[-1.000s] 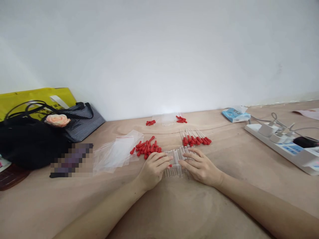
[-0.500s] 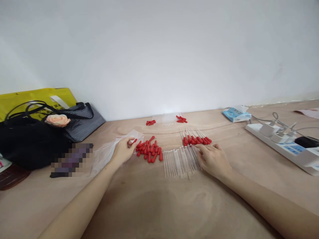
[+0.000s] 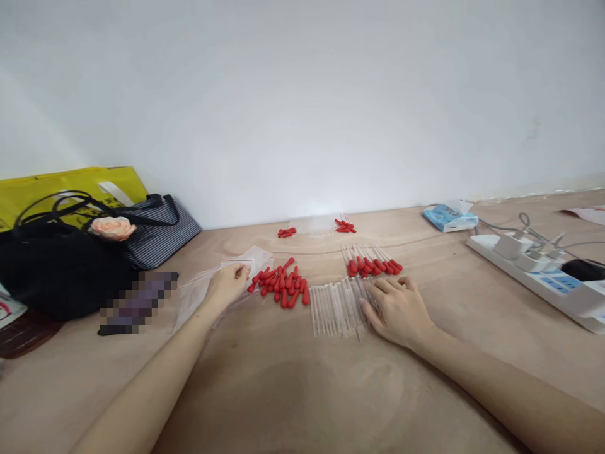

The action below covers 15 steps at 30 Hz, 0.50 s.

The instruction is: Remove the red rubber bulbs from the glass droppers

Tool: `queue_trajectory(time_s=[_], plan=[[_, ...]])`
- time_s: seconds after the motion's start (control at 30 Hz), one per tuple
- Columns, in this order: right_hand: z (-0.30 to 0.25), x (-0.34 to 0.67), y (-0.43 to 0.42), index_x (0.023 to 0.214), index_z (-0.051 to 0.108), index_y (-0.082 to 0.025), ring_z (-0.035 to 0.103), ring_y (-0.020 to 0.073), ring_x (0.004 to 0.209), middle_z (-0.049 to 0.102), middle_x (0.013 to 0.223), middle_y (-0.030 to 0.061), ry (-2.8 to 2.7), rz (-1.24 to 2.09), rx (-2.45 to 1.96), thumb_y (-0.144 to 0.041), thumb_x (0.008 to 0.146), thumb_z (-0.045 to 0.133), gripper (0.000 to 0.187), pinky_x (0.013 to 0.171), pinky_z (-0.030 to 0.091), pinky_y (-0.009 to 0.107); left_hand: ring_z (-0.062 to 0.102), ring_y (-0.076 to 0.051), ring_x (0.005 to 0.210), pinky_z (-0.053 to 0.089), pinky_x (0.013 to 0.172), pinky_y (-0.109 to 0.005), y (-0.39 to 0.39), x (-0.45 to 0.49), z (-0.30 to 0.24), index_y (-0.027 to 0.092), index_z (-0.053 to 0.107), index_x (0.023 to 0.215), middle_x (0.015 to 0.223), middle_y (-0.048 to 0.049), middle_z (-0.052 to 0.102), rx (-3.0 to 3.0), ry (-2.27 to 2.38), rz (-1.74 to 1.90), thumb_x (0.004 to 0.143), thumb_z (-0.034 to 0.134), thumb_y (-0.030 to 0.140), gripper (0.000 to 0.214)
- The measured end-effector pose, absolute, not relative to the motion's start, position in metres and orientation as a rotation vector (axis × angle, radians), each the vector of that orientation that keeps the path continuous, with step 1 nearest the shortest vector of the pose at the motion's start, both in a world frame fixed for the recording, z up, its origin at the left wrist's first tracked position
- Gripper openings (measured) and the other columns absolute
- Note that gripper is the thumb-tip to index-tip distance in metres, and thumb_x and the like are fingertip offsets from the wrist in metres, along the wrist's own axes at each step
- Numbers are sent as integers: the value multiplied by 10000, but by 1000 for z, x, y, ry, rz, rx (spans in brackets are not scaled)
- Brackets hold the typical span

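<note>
My left hand (image 3: 229, 284) is beside the left edge of a loose pile of red rubber dropper bulbs (image 3: 283, 284). Its fingers are curled together, and I cannot make out whether anything is in them. My right hand (image 3: 397, 309) lies over the right end of a row of clear thin tubes (image 3: 333, 309), thumb and fingers apart, fingertips at the tubes. Just beyond that row lie several droppers with red bulbs (image 3: 373, 266) fitted on clear stems, bulbs toward me.
Under my left wrist spreads a clear zip bag (image 3: 193, 296). Small red bulb groups (image 3: 287, 232) (image 3: 345, 226) lie near the wall. Bags (image 3: 161, 230) stand at left; a tissue pack (image 3: 449, 217) and power strip (image 3: 534, 271) with plugs and cables sit at right.
My left hand has drawn slightly left, and the red bulb at its fingertips now lies at the pile's edge. My right hand's thumb and fingers have spread at the tubes.
</note>
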State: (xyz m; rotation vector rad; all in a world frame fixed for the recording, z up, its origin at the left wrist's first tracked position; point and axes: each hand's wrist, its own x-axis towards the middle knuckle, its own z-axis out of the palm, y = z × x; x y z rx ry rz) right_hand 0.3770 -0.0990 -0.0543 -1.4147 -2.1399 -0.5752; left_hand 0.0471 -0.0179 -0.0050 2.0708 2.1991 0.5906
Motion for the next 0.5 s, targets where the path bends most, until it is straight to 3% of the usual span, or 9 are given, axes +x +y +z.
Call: queue_trajectory(time_s=[0.1, 0.2, 0.33, 0.5], plan=[[-53, 378, -100, 923, 613, -165, 546, 204, 787, 634, 779, 72, -2173, -510, -1411, -389, 788, 449, 309, 745, 277, 346, 565, -193, 683, 380, 612, -267, -29, 63, -4, 185, 616, 814, 710, -33, 625, 2249, 2217, 860, 784, 391, 374, 295], [-52, 381, -99, 909, 619, -180, 560, 189, 763, 643, 796, 60, -2158, -442, -1408, -412, 779, 461, 310, 749, 279, 346, 539, -173, 671, 377, 671, -284, -46, 89, -9, 180, 618, 766, 645, -21, 595, 2554, 1951, 1144, 792, 432, 335, 243], [-52, 387, -92, 821, 634, -209, 581, 166, 724, 659, 778, 32, -1974, -393, -1485, -365, 795, 462, 233, 732, 288, 335, 514, -156, 651, 361, 665, -301, -69, 118, -22, 201, 615, 683, 625, -6, 588, 2813, 1513, 1155, 786, 492, 290, 184], [-48, 401, -71, 777, 632, -236, 594, 148, 659, 664, 755, -13, -1834, -101, -1631, -316, 779, 474, 177, 627, 331, 281, 477, -140, 619, 361, 634, -296, -78, 130, -36, 185, 562, 589, 586, -2, 550, 2842, 1326, 1171, 771, 522, 257, 200]])
